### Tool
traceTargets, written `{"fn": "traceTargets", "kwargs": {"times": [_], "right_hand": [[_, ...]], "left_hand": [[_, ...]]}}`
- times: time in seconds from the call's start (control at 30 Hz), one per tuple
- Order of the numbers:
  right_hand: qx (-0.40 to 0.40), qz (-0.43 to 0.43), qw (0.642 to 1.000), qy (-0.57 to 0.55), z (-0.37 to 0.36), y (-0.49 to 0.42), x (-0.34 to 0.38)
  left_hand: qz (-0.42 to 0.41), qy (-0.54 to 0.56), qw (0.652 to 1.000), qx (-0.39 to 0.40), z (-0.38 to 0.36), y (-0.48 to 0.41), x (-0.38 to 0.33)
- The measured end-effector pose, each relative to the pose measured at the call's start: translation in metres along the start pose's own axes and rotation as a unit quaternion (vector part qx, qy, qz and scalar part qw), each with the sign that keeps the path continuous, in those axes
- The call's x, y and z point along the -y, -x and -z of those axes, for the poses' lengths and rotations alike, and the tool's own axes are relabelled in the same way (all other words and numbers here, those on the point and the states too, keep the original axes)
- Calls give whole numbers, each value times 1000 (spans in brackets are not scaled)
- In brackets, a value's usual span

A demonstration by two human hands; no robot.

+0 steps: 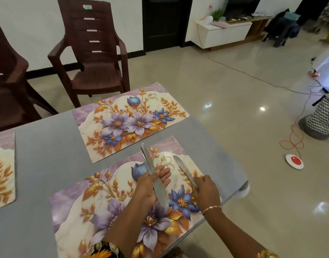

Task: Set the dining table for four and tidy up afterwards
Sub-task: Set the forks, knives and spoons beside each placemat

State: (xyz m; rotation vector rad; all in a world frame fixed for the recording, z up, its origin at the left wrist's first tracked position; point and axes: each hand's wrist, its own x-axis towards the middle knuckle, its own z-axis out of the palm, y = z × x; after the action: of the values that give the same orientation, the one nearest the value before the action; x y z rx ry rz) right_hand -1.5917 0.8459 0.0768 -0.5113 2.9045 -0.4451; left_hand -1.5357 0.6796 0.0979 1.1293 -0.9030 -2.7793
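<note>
Our L hand (148, 185) gripped a bunch of knives (161, 192) mid-frame, fingers only half curled. Our R hand (206, 189) pinched a single knife (182, 166) over the mat (96, 211), lower right. Risk we saw: bunch could slip, or the knife land too near the table (39, 164) edge & drop.

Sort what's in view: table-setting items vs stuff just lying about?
Job: left hand gripping knife bundle; right hand pinching single knife; near placemat; far placemat; table; brown chair.
Lying about: zigzag basket; orange cable; white cabinet; red-and-white disc.
</note>
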Motion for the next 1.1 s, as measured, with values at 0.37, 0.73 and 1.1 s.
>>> {"fn": "traceTargets", "kwargs": {"times": [0.37, 0.73, 1.1], "right_hand": [[-38, 41, 996, -76, -2, -6, -11], [-162, 342, 924, -52, 52, -73, -20], [-233, 483, 843, 50, 123, -193, -199]], "left_hand": [[-2, 14, 1000, -2, -5, -6, 4], [12, -82, 996, 43, -67, -24, 13], [57, -240, 963, 107, -242, -99, 93]]}}
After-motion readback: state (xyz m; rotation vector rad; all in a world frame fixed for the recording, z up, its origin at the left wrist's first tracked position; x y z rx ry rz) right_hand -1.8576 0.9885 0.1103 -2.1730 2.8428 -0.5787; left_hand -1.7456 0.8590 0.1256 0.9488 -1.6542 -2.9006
